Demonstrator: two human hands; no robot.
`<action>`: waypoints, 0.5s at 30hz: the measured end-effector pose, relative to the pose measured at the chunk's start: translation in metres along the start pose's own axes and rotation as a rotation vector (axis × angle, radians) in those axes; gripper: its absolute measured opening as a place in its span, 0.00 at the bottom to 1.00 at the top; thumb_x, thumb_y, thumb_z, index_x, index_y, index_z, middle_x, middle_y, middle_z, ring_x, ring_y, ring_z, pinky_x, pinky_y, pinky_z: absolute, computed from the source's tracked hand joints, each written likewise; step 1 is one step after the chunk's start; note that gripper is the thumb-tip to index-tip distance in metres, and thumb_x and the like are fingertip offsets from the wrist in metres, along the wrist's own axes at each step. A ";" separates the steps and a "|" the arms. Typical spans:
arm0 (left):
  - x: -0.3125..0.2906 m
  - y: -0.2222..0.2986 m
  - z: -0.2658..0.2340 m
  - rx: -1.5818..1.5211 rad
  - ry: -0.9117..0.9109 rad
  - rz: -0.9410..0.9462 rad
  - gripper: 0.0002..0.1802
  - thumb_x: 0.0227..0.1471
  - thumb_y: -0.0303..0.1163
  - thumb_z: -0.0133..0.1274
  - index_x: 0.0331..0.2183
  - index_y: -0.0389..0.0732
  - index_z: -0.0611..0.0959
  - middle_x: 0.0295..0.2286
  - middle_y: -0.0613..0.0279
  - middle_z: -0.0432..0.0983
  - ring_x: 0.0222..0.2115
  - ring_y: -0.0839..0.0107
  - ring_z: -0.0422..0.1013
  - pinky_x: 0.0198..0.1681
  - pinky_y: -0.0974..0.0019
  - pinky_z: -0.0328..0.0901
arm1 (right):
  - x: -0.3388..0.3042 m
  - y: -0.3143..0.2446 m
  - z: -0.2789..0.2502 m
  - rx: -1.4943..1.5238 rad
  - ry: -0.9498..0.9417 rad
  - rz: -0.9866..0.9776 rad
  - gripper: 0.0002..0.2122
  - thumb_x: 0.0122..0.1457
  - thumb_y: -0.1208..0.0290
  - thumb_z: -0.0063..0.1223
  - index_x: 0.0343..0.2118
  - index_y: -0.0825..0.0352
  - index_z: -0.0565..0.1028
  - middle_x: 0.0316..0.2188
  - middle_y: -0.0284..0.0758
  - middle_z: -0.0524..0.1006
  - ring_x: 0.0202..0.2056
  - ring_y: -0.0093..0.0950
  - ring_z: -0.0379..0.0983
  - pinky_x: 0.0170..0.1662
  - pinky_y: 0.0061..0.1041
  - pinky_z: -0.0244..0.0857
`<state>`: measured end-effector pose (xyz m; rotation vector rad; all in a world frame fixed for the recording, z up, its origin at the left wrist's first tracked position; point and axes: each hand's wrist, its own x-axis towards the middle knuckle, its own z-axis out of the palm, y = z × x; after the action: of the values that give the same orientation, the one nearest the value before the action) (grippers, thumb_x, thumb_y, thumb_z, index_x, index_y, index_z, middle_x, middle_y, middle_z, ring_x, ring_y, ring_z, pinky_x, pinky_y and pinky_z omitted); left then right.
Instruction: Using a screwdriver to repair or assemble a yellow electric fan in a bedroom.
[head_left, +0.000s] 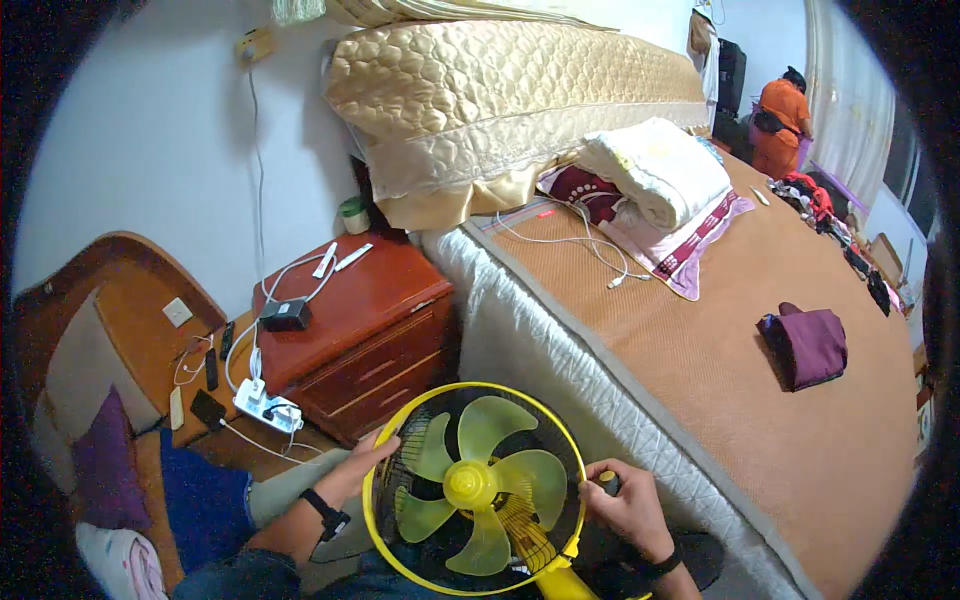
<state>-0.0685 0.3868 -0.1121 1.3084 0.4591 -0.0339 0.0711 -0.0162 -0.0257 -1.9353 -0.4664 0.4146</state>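
Observation:
A yellow electric fan (470, 485) with its front cover off stands upright before me. Its pale yellow-green blades are exposed inside a yellow rim, with a dark wire guard behind. My left hand (362, 466) grips the rim's left side, thumb over the edge. At the rim's right side, my right hand (634, 506) is closed around a short screwdriver (608, 482), whose dark handle has a yellowish end. The screwdriver's tip is hidden. Below the rim shows part of the fan's yellow neck (564, 584).
A red-brown nightstand (360, 305) bears a black adapter (285, 315). Beside it, a white power strip (267, 405) trails cables. The bed (680, 400) on the right carries a folded purple cloth (808, 347) and white bedding (660, 170). A person in orange (782, 125) stands far right.

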 end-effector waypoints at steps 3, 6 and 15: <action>0.000 -0.005 -0.014 -0.173 -0.056 -0.161 0.39 0.62 0.65 0.43 0.61 0.45 0.69 0.50 0.69 0.74 0.45 0.75 0.72 0.47 0.69 0.68 | -0.001 -0.006 -0.001 0.031 -0.026 0.028 0.10 0.57 0.70 0.63 0.37 0.70 0.80 0.25 0.34 0.82 0.23 0.19 0.78 0.29 0.21 0.71; -0.003 0.000 -0.045 -0.380 -0.169 -0.309 0.35 0.63 0.63 0.40 0.55 0.43 0.76 0.40 0.68 0.81 0.38 0.76 0.76 0.40 0.70 0.72 | 0.000 -0.005 -0.001 0.075 -0.030 0.086 0.10 0.57 0.70 0.62 0.37 0.70 0.80 0.22 0.34 0.81 0.23 0.20 0.78 0.28 0.21 0.71; -0.009 -0.046 -0.037 -0.094 0.026 -0.272 0.32 0.63 0.58 0.46 0.58 0.46 0.74 0.44 0.71 0.77 0.34 0.79 0.69 0.37 0.72 0.65 | 0.000 0.000 0.002 0.120 -0.093 -0.057 0.08 0.60 0.72 0.60 0.39 0.72 0.78 0.24 0.29 0.78 0.22 0.16 0.73 0.24 0.18 0.67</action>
<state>-0.1006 0.4070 -0.1579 1.1479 0.6511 -0.2196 0.0698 -0.0148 -0.0262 -1.7886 -0.5439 0.4862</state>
